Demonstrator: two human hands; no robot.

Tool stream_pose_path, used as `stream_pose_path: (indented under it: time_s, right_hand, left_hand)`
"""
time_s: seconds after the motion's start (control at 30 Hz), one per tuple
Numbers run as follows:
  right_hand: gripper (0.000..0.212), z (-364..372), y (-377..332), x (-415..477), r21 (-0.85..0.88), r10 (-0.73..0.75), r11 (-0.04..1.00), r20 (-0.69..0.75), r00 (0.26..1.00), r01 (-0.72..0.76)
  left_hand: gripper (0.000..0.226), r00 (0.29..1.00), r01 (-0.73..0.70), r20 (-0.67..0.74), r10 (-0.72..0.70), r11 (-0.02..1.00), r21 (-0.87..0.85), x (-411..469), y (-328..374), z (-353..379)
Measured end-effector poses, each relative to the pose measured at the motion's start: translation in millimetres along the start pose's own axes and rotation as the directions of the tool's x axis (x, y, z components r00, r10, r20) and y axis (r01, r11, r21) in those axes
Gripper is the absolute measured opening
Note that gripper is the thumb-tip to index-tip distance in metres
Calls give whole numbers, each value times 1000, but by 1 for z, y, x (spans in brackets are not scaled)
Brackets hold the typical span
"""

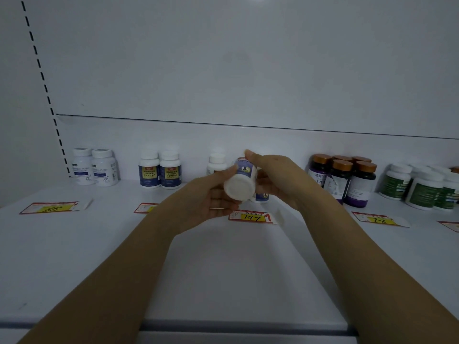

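A white pill bottle (240,185) with a dark blue label is held tipped over above the white shelf (99,244), its round white end facing me. My left hand (211,202) cups it from the left and below, fingers curled under it. My right hand (273,177) grips it from the right, thumb up over the top of the label. Behind the hands stand a similar white-capped bottle (216,163) and another partly hidden bottle (260,196).
Along the back of the shelf stand two white bottles (94,167), two blue-and-yellow labelled bottles (160,173), several dark bottles with copper caps (347,180) and green-labelled white bottles (422,188). Red and yellow price tags (252,216) lie flat in front of each group. A slotted upright (44,88) runs at the left.
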State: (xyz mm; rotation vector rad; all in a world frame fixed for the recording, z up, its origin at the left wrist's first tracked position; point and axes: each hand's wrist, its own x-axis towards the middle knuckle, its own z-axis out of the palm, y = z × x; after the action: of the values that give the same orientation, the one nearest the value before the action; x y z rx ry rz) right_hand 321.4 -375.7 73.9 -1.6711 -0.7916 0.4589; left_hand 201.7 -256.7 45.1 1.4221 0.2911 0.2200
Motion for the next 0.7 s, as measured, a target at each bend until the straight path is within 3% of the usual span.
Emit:
stream_pose_path:
  time_s: [0.13, 0.2, 0.27, 0.37, 0.53, 0.7]
  right_hand:
    - [38, 1, 1, 1, -76, -185, 981, -98, 978, 178]
    - [31, 1, -1, -1, -97, -285, 957, -115, 952, 275]
    - [29, 1, -3, -4, -91, -375, 925, -74, 924, 368]
    - [34, 3, -5, -10, -55, -461, 886, 22, 887, 461]
    - [33, 4, -6, -11, -62, -467, 880, 76, 881, 471]
    - [22, 0, -5, -5, -230, -464, 866, -33, 885, 445]
  left_hand:
    - [45, 996, -90, -16, 90, 996, 15, 2, -1, 2]
    - [41, 982, -184, -23, 189, 973, 141, 2, -3, 1]
    - [41, 955, -256, -71, 289, 919, 299, 1, -4, 0]
    - [50, 920, -297, -139, 367, 882, 365, 2, -6, 0]
    - [56, 896, -321, -152, 418, 844, 430, 4, -9, -2]
    - [47, 911, -301, -107, 398, 819, 488, 6, -12, -3]
